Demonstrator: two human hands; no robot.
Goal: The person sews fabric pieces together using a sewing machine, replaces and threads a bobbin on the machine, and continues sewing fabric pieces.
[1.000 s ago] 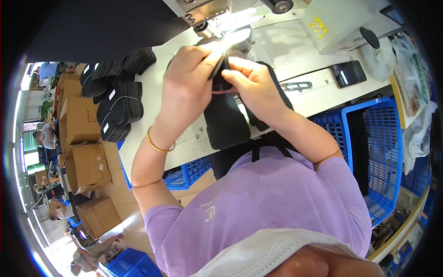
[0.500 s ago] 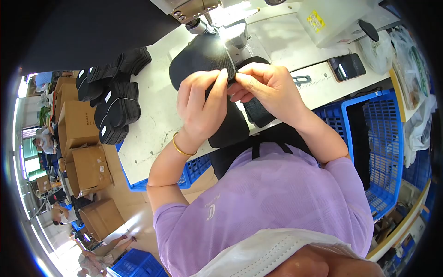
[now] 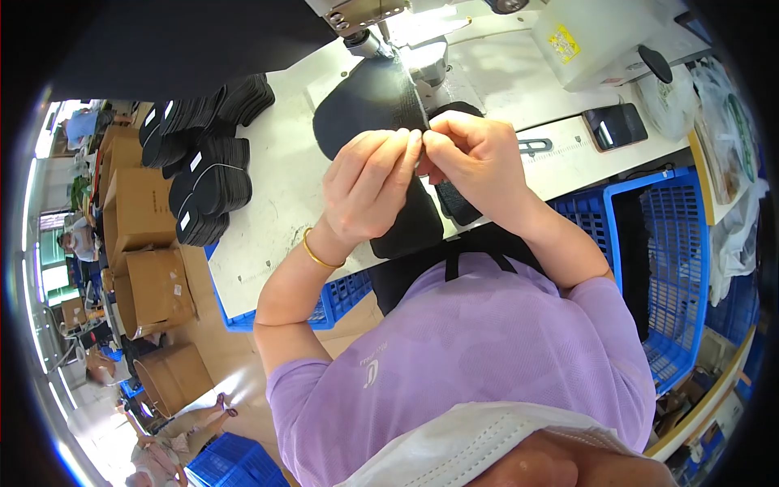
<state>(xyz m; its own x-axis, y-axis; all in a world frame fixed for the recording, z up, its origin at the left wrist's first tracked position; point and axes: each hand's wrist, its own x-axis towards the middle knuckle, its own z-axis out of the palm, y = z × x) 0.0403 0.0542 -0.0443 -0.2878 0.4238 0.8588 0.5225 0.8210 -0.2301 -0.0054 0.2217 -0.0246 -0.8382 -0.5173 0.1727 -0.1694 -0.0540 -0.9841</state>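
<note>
A white table (image 3: 280, 207) runs across the view, with a large blue crate (image 3: 677, 243) beside it on the right. At the table's far side stands one sewing machine (image 3: 367, 16), its foot coming down at the far end of a rounded black piece (image 3: 357, 109), which lies flat on the table between the machine and the hands. Dark stacks (image 3: 213, 183) sit well apart to the left, with four white labels showing on them. Two more black pieces lie nearer the body: a long one (image 3: 410, 223) and one just to its right (image 3: 459, 204). The left hand (image 3: 367, 185) and right hand (image 3: 485, 166) meet at the piece's near right edge, thumbs and forefingers closed together on it, the tips almost touching one another. The left hand's other fingers are bent and close together; the right's are curled under, partly hidden. The hands cover the pinched edge, so its exact shape cannot be told. To the right are one phone (image 3: 615, 127) and one slotted metal part (image 3: 535, 145); one gold bracelet (image 3: 318, 256) circles the left wrist.
</note>
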